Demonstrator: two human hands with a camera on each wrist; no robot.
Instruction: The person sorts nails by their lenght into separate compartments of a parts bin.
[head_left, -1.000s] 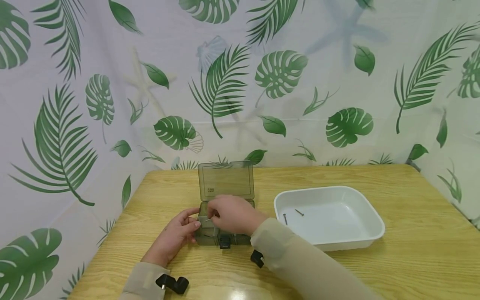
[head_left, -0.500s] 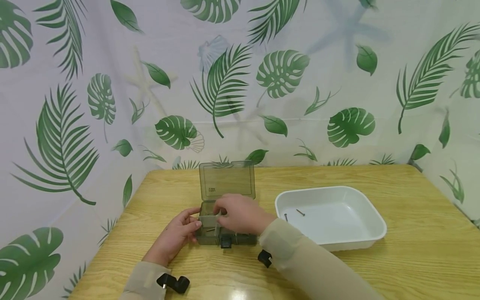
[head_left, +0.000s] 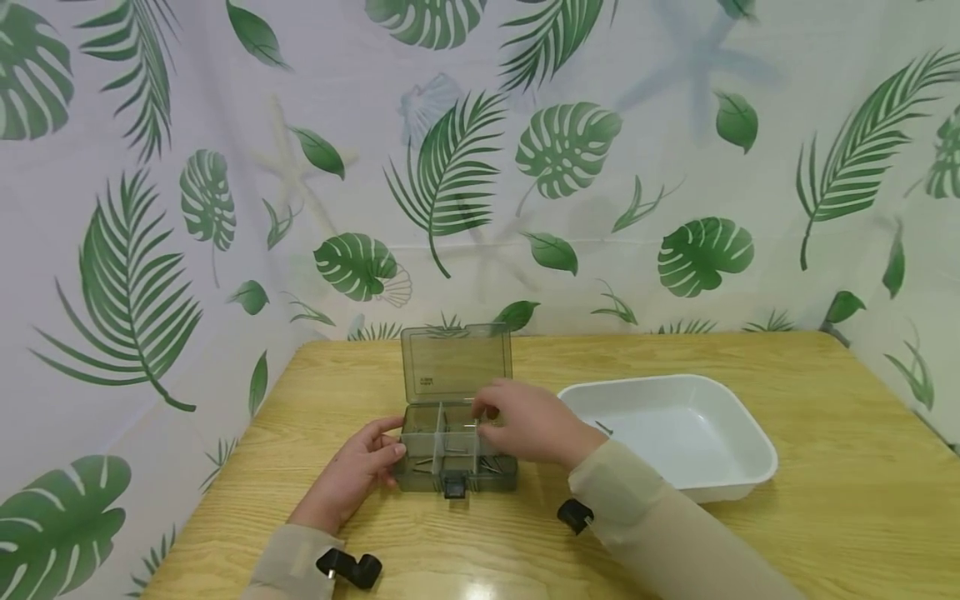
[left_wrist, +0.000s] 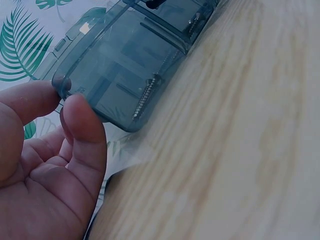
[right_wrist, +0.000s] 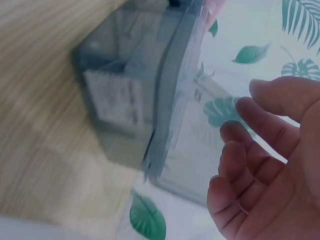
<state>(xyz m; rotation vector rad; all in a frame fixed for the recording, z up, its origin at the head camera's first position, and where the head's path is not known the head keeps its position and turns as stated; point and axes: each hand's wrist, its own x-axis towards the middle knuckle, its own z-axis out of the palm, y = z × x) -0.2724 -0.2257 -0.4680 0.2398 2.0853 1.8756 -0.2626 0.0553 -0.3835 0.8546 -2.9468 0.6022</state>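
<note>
A smoky translucent compartment box (head_left: pixel 420 479) stands on the table with its lid (head_left: pixel 457 362) raised at the back. My left hand (head_left: pixel 356 467) grips its left end; in the left wrist view thumb and forefinger pinch the corner. A screw (left_wrist: pixel 145 97) shows through the wall there. More screws (head_left: pixel 491 464) lie in the front right compartment. My right hand (head_left: pixel 528 423) hovers over the right part of the box. In the right wrist view its thumb and fingers stand apart, with nothing between them.
A white plastic tray (head_left: pixel 757 462) sits to the right of the box. One screw (head_left: pixel 604 429) shows in it beside my right sleeve, which covers the tray's left part. Leaf-patterned cloth (head_left: pixel 637 150) hangs behind the wooden table (head_left: pixel 337 375).
My right hand has moved rightward from the left compartments, its fingers now apart. A thin piece at its fingertips earlier is gone from them; screws show in the uncovered compartments. The left hand keeps its grip.
</note>
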